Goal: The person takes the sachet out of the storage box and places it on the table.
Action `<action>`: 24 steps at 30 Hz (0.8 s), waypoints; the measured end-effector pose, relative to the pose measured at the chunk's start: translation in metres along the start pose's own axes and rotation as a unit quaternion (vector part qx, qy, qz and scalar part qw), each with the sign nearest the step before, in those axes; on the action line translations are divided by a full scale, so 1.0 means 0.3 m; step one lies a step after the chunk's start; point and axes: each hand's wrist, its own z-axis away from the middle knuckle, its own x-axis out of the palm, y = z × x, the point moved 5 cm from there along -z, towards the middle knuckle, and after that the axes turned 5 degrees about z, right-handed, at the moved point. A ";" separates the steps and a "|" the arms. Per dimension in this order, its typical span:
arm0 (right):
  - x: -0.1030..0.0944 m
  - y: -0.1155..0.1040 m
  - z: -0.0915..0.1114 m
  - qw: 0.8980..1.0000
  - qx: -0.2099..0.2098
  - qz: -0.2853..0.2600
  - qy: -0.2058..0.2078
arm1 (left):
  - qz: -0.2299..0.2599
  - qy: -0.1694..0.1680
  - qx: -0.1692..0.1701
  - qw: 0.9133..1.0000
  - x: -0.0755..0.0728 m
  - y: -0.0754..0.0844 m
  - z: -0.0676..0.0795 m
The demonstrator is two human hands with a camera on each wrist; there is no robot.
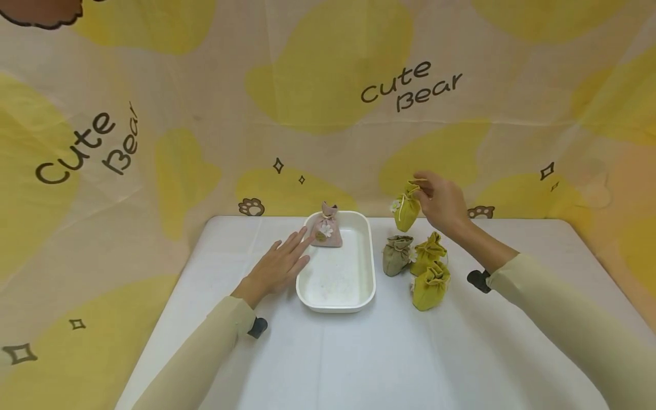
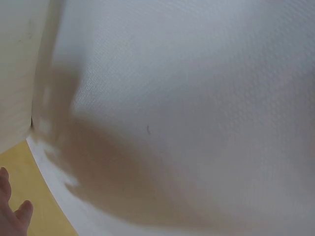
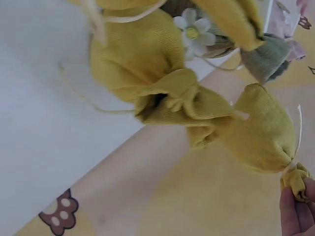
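Observation:
A yellow drawstring pouch (image 1: pixel 407 212) with a white flower hangs in the air from my right hand (image 1: pixel 445 205), pinched by its gathered top. The right wrist view shows the same held pouch (image 3: pixel 263 130) with fingertips on its neck. My left hand (image 1: pixel 277 265) is held with fingers spread at the left rim of a white tray (image 1: pixel 335 285). Its fingertips come close to a pink pouch (image 1: pixel 328 230) at the tray's far left corner. In the left wrist view only a few fingers (image 2: pixel 12 211) show, at the lower left.
Right of the tray, a grey-green pouch (image 1: pixel 397 256) stands beside two more yellow pouches, a rear one (image 1: pixel 426 256) and a front one (image 1: pixel 430 290). All are on a white-covered table (image 1: pixel 359 359). A printed yellow-and-beige cloth (image 1: pixel 318 102) rises behind the table's far edge.

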 end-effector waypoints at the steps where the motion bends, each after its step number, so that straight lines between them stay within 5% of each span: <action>1: -0.004 0.008 0.004 1.000 0.001 0.003 0.002 | -0.001 0.000 0.000 1.000 -0.001 0.000 0.000; 24: 0.024 0.125 0.075 0.999 0.009 0.023 -0.024 | 0.003 0.010 0.003 1.000 -0.009 0.005 0.000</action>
